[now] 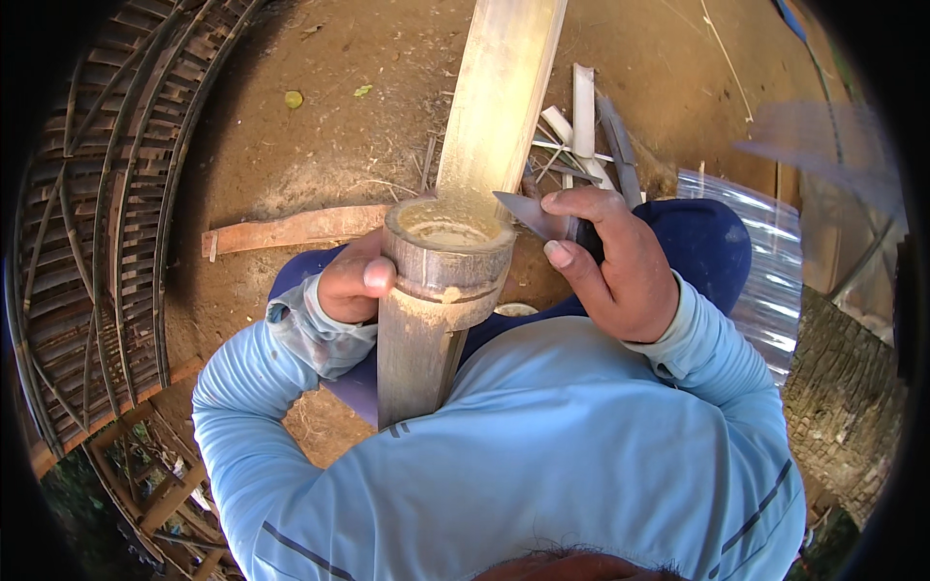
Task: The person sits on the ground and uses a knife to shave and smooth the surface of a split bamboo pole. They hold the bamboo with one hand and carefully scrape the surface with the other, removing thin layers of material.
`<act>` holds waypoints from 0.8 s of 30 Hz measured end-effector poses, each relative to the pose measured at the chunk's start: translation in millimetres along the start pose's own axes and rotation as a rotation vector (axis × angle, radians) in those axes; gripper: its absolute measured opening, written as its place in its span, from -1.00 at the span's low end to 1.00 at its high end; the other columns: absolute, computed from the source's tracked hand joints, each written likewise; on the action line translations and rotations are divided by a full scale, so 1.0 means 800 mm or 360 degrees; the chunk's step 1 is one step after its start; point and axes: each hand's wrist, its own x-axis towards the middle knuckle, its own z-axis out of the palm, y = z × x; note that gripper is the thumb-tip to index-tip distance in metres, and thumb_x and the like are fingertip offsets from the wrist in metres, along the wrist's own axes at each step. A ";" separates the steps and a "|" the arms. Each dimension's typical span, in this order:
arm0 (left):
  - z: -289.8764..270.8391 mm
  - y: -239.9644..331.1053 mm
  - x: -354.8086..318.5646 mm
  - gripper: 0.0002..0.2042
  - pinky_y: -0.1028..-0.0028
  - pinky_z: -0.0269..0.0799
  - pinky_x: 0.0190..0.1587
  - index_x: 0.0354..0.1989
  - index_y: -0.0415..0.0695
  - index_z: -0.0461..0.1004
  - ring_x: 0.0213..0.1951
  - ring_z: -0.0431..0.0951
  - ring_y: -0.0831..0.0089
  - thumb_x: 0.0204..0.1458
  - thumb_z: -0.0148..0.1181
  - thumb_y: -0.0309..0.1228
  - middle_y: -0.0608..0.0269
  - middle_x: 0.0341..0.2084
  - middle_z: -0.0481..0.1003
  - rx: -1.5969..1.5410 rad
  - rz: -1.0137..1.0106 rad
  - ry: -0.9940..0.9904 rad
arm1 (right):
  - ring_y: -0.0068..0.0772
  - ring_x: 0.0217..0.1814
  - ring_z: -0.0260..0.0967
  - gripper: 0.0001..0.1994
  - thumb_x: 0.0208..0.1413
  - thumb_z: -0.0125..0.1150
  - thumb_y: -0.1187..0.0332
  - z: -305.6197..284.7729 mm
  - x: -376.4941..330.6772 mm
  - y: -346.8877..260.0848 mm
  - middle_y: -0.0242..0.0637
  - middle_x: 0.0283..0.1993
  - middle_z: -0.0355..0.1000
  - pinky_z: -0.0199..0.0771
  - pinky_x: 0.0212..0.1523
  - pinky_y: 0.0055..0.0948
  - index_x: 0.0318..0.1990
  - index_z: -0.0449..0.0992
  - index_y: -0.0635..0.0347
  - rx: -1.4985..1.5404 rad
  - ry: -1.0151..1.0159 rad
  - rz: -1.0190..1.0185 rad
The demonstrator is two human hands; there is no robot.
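A length of bamboo point(417, 363) leans against my body, with a ring-like rim and a node near its middle. Beyond the rim extends a pale, split bamboo section point(496, 107), its inner face showing; whether the two are one piece I cannot tell. My left hand point(354, 281) is closed on the left side of the bamboo just below the rim, thumb toward the front, other fingers hidden. In my right hand point(625, 266) is a knife point(542, 218), its pointed blade aimed left, close to the rim's right edge. Thumb and forefinger pinch it; most of the handle is hidden.
A slatted bamboo rack point(121, 194) stands at the left. Flat bamboo strips point(583, 111) lie on the dirt ground ahead, and a reddish strip point(300, 230) lies to the left. Clear corrugated sheeting point(765, 271) and a rough-barked log point(838, 407) are on the right.
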 end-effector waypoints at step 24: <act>0.029 0.000 -0.032 0.17 0.25 0.19 0.34 0.42 -0.35 0.03 0.26 0.36 0.23 -0.36 0.63 -0.09 0.00 0.24 0.35 0.0574 0.0363 0.0413 | 0.01 -0.41 0.41 -0.66 0.16 0.21 0.48 0.012 0.020 -0.003 -0.15 -0.33 0.39 0.39 -0.42 -0.14 0.10 0.45 0.04 -0.0279 -0.0046 -0.0028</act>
